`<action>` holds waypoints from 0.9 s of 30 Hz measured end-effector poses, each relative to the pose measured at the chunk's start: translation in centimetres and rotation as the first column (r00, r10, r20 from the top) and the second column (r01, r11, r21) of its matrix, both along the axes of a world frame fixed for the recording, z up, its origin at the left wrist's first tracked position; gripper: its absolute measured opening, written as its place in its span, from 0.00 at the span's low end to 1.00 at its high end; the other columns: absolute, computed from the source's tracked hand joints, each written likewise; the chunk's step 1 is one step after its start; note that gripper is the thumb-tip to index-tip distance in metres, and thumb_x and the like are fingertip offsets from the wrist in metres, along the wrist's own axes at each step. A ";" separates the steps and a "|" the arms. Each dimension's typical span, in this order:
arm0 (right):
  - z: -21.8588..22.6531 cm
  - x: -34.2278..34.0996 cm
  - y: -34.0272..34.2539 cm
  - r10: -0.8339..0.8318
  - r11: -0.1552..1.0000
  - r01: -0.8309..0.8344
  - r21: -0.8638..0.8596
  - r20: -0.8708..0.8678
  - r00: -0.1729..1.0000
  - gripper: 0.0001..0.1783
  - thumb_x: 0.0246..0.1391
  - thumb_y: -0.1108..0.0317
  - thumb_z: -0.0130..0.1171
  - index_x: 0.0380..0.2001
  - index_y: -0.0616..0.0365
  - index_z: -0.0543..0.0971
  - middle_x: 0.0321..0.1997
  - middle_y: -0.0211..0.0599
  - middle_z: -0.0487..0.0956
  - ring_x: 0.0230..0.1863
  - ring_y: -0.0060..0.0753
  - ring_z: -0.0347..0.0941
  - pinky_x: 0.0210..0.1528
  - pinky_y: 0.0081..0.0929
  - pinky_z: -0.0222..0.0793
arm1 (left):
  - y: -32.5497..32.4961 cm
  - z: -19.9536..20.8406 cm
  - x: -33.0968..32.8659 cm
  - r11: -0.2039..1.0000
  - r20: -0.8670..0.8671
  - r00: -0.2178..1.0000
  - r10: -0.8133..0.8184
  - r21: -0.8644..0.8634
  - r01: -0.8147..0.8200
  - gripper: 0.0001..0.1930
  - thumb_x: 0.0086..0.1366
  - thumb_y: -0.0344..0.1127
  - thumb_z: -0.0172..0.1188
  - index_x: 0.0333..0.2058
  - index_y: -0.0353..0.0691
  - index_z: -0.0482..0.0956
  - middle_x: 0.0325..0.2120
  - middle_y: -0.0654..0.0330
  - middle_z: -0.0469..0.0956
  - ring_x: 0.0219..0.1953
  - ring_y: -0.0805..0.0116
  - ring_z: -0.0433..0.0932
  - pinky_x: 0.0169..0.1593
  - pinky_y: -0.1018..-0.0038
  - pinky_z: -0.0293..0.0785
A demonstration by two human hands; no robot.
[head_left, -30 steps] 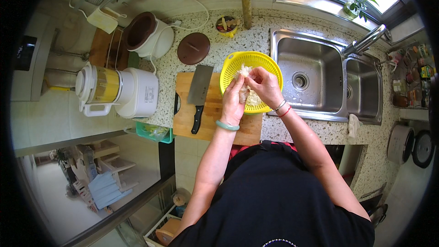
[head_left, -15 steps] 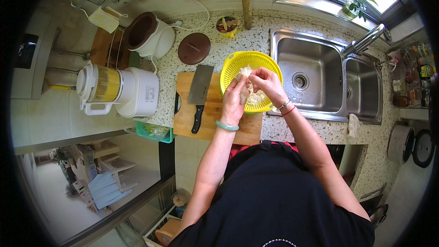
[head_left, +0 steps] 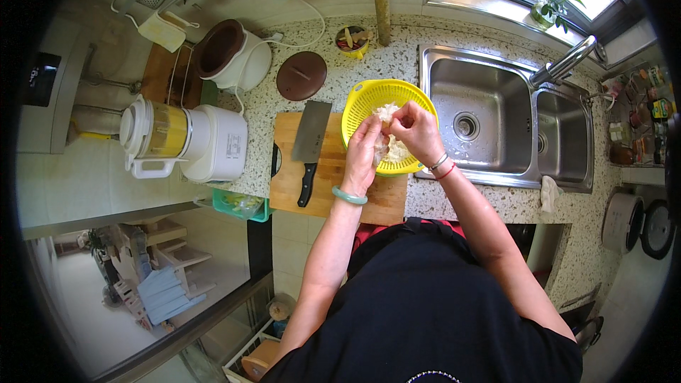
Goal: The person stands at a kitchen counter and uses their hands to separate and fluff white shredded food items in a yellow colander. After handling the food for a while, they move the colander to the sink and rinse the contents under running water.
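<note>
Both my hands are above a yellow colander (head_left: 360, 103), fingers closed around a frilly white piece of food (head_left: 386, 112) that looks like soaked white fungus. My left hand (head_left: 360, 157), with a pale green bangle at its wrist, holds the piece from the left. My right hand (head_left: 420, 133) pinches at it from the right, thumb and fingertips together. More white pieces (head_left: 399, 152) lie in the colander under my hands. Left of the colander, a cleaver (head_left: 311, 135) with a black handle rests flat on the wooden cutting board (head_left: 284, 191).
A double steel sink (head_left: 482, 92) with a tap lies to the right. Leftward stand a white blender (head_left: 159, 131) and a white cooker (head_left: 245, 57) with a brown inner pot. Its brown lid (head_left: 301, 76) and a small yellow container (head_left: 352, 44) sit behind the board.
My fingers have shifted slightly on the white piece, and my right hand's pinch has moved a little. The colander, cleaver and board stay where they were.
</note>
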State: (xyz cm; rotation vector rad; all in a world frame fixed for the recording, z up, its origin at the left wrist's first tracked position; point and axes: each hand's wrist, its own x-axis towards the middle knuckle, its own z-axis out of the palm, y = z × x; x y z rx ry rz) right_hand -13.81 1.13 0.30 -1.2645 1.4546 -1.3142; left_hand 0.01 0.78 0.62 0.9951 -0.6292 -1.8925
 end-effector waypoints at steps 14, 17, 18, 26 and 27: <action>0.1 -1.0 -0.1 0.059 0.990 -0.079 -0.116 -0.167 0.984 0.05 0.46 0.75 0.58 0.25 0.64 0.72 0.22 0.38 0.75 0.23 0.26 0.72 0.27 0.23 0.69 | -0.8 -0.2 0.5 0.999 -0.027 0.999 -0.023 0.023 0.024 0.10 0.63 0.31 0.56 0.44 0.43 0.72 0.36 0.66 0.76 0.36 0.78 0.75 0.33 0.82 0.72; 0.2 -1.4 -0.1 0.043 0.986 -0.095 -0.136 -0.343 0.938 0.05 0.45 0.76 0.58 0.26 0.64 0.72 0.23 0.41 0.75 0.24 0.34 0.73 0.28 0.27 0.70 | -0.6 0.1 0.3 1.000 -0.012 1.000 -0.009 0.027 0.009 0.12 0.63 0.30 0.56 0.45 0.42 0.72 0.38 0.66 0.76 0.37 0.79 0.75 0.35 0.83 0.72; 0.3 -1.3 -0.1 0.047 0.988 -0.094 -0.122 -0.342 0.939 0.05 0.45 0.76 0.58 0.26 0.64 0.72 0.23 0.42 0.75 0.24 0.36 0.73 0.28 0.28 0.70 | -0.7 -0.3 0.4 0.999 -0.026 0.999 -0.019 0.031 0.020 0.12 0.62 0.30 0.56 0.45 0.41 0.72 0.38 0.66 0.76 0.38 0.79 0.75 0.36 0.83 0.72; 0.0 -0.5 -0.2 -0.039 0.999 0.033 -0.038 -0.189 0.981 0.05 0.45 0.76 0.58 0.27 0.64 0.74 0.21 0.38 0.75 0.22 0.25 0.72 0.27 0.24 0.69 | -0.6 -0.5 0.4 0.997 -0.087 0.993 -0.075 0.007 0.076 0.13 0.61 0.30 0.59 0.45 0.40 0.72 0.38 0.65 0.77 0.37 0.80 0.75 0.39 0.83 0.72; 0.0 -0.5 -0.2 -0.050 0.999 0.045 -0.030 -0.188 0.981 0.05 0.45 0.76 0.59 0.27 0.64 0.74 0.20 0.37 0.75 0.22 0.24 0.72 0.26 0.23 0.69 | -0.6 -0.3 0.5 0.997 -0.086 0.993 -0.076 0.007 0.077 0.13 0.61 0.30 0.59 0.45 0.40 0.72 0.38 0.66 0.77 0.37 0.80 0.75 0.39 0.83 0.72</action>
